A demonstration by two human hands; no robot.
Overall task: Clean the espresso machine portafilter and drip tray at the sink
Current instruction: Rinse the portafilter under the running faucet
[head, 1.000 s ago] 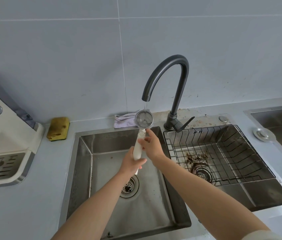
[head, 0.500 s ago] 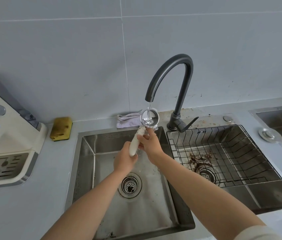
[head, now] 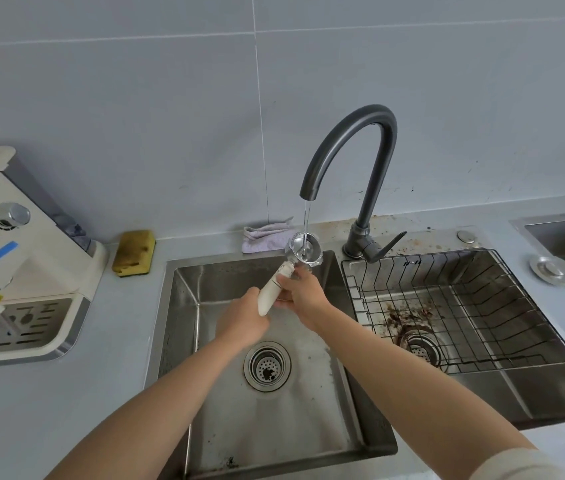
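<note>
The portafilter (head: 303,252), a steel basket on a cream handle, is held over the left sink basin (head: 184,306) under a thin stream from the dark faucet (head: 353,147). Water runs into the basket. My left hand (head: 244,320) grips the lower end of the handle. Higher up, just below the basket, my right hand (head: 303,294) holds the handle. The drip tray (head: 14,327) sits in the cream espresso machine (head: 35,268) on the counter at the left.
A yellow sponge (head: 134,251) and a folded cloth (head: 267,234) lie behind the basin. The right basin holds a black wire rack (head: 481,292) with coffee grounds around its drain (head: 419,348). A steel sink plug (head: 554,269) lies on the counter at right.
The portafilter has tilted so the basket now faces up under the stream, which has grown steadier. Both hands stay on the handle.
</note>
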